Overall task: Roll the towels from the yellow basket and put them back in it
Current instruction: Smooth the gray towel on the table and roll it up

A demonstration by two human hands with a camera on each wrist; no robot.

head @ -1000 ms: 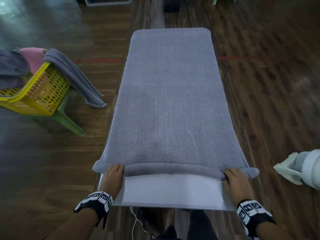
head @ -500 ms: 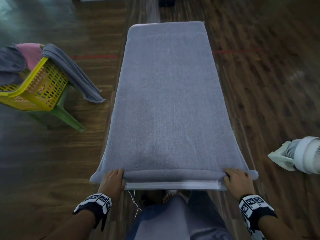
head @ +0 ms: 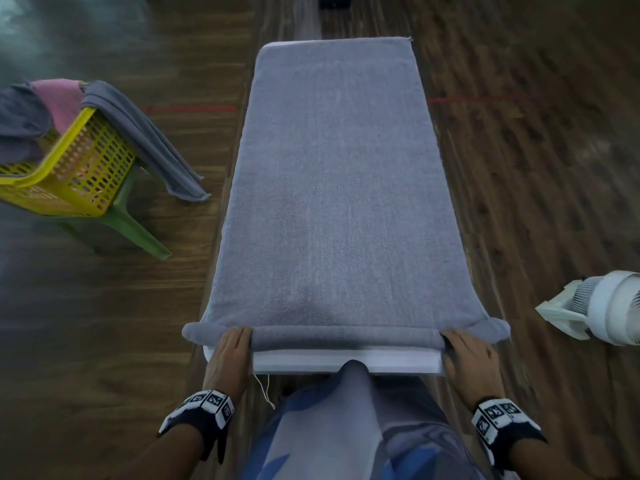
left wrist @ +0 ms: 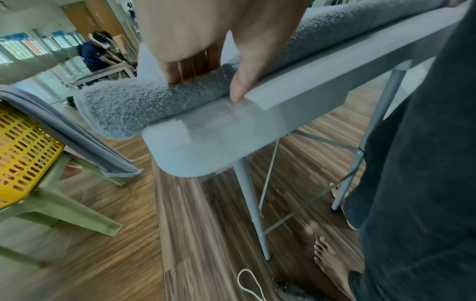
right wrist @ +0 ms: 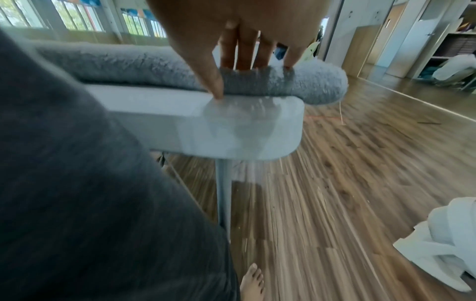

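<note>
Grey towel roll [head: 346,336] under both hands' fingers [head: 239,336], thumbs behind.

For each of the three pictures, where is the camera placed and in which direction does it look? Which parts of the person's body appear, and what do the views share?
Head: worn on the head, looking forward and down along the grey towel on the white table; the left hand, the right hand, both forearms and the lap show.
Left wrist: looks along the left hand at the roll's left end, the yellow basket and a bare foot.
Right wrist: looks along the right hand at the roll's right end, the fan, a foot.
Shared: all show the towel's rolled near edge.
</note>
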